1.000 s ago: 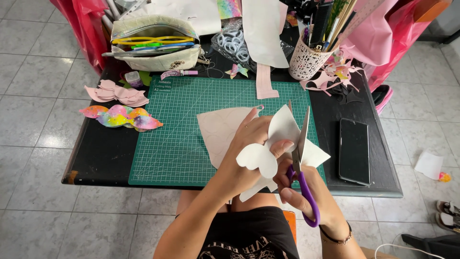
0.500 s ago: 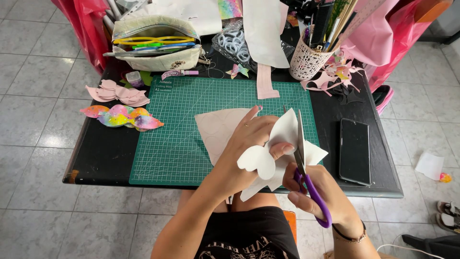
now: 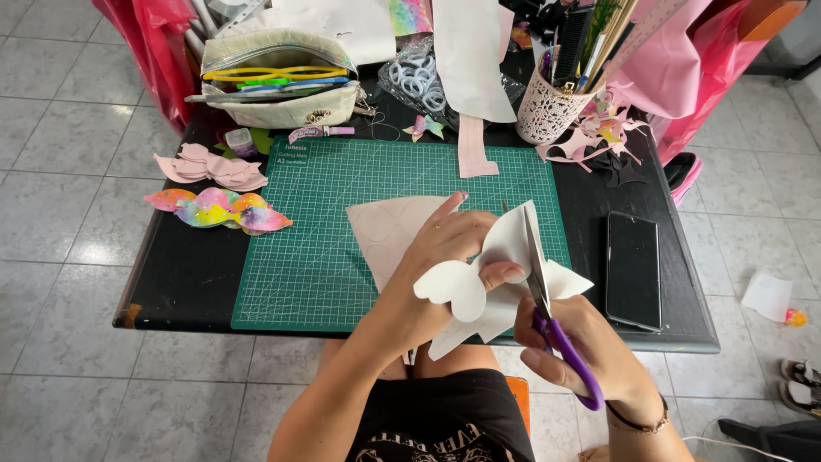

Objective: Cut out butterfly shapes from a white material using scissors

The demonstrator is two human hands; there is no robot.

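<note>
My left hand (image 3: 446, 248) grips a white sheet (image 3: 479, 282) with lobed, wing-like cut edges and holds it above the near edge of the green cutting mat (image 3: 325, 231). My right hand (image 3: 581, 346) holds purple-handled scissors (image 3: 556, 329); their blades point up and away from me and bite into the white sheet along its right side. A pale pink sheet (image 3: 389, 227) lies flat on the mat just behind my left hand.
A black phone (image 3: 634, 269) lies at the right of the black table (image 3: 184, 274). Pink cut shapes (image 3: 209, 168) and rainbow cut shapes (image 3: 218, 211) lie at the left. At the back stand a pencil case (image 3: 278, 90), a white lattice cup of tools (image 3: 547, 107) and pink sheets (image 3: 470, 158).
The scissors have shifted slightly right and further along the white sheet, and my left hand has turned the sheet a little. The table's other things have not moved.
</note>
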